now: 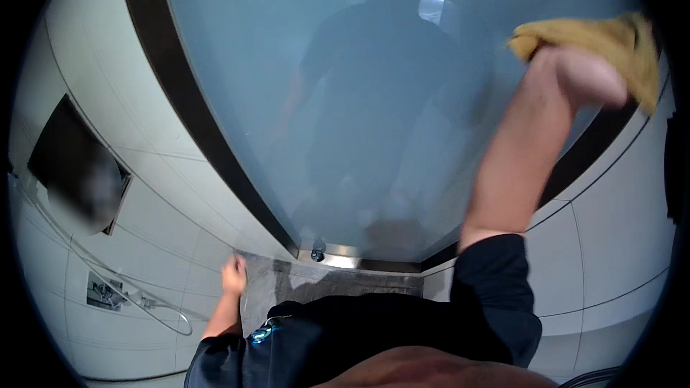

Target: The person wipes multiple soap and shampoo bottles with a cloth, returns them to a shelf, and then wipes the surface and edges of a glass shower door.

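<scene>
My right hand (587, 73) is raised at the upper right and holds a yellow cloth (609, 35) near the right edge of a large frosted glass pane (345, 108). The cloth and hand are slightly blurred, and the fingers are hidden behind the cloth; whether it touches the glass I cannot tell. Dark frame strips (199, 102) border the pane. My left hand (234, 275) hangs low at the left, beside the tiled wall, with its fingers curled and no object visible in it. A faint reflection of a person shows in the glass.
On the left tiled wall (156, 183) are a dark recessed niche (70, 140), a mixer fitting (105, 291) and a looping shower hose (180, 328). A small black object (317, 255) sits on the sill (342, 262) at the pane's foot, above the grey floor (264, 285).
</scene>
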Tool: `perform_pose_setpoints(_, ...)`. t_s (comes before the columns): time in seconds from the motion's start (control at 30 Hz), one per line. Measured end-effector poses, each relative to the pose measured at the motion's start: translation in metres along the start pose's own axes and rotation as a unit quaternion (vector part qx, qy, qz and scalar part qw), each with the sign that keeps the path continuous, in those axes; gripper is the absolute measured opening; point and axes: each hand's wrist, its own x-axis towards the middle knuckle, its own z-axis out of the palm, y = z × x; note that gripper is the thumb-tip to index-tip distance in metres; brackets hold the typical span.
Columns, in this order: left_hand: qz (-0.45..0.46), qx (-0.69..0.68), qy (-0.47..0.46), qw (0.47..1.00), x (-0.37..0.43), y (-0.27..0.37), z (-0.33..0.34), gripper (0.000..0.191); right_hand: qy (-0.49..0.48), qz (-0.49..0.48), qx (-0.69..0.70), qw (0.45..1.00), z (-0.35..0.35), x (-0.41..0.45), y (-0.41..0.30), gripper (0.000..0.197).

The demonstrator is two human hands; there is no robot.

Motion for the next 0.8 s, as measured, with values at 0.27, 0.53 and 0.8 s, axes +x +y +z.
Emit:
perform_pose_setpoints(0.27, -0.368, 0.048, -0.312, 0.874, -0.146, -0.168, 0.067, 0.025, -0.36, -0.379, -0.487, 0.7, 0.093, 0.102, 0.002, 0.061)
perform_pose_setpoints(0.53, -0.341, -0.291, -0.196, 0.872, -0.017, -0.198, 0.103, 0.016, -0.401, -0.365, -0.421, 0.727, 0.106, 0.134, -0.011, 0.05)
perform_pose_setpoints(0.8, -0.333, -0.265, -0.3, 0.854, 0.052, -0.268, 0.172, 0.013, -0.077, -0.462, -0.458, 0.756, 0.161, 0.144, 0.004, 0.019)
